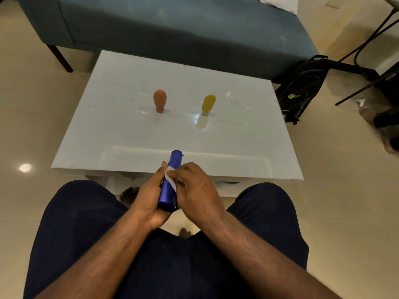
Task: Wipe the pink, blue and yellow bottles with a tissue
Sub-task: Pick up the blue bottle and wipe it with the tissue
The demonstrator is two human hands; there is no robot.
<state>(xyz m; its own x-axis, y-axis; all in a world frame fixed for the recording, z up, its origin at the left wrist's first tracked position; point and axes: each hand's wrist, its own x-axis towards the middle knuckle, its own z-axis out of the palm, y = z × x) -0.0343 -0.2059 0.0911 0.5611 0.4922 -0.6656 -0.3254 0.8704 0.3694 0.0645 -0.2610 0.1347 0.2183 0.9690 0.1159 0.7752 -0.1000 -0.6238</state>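
Observation:
My left hand [151,195] grips the blue bottle [169,186] from the left, holding it above my lap at the near edge of the white table [129,130]. The bottle's cap end points away from me. My right hand [195,188] pinches a white tissue [170,179] and presses it against the bottle's upper side. The pink bottle [159,100] stands cap down at the table's middle left. To its right, the yellow bottle [208,104] also stands cap down.
A blue-grey sofa [172,24] runs behind the table. A black backpack [302,89] leans on the floor at the table's right, with dark chair legs [367,61] beyond it. My knees in dark trousers are on either side of my hands.

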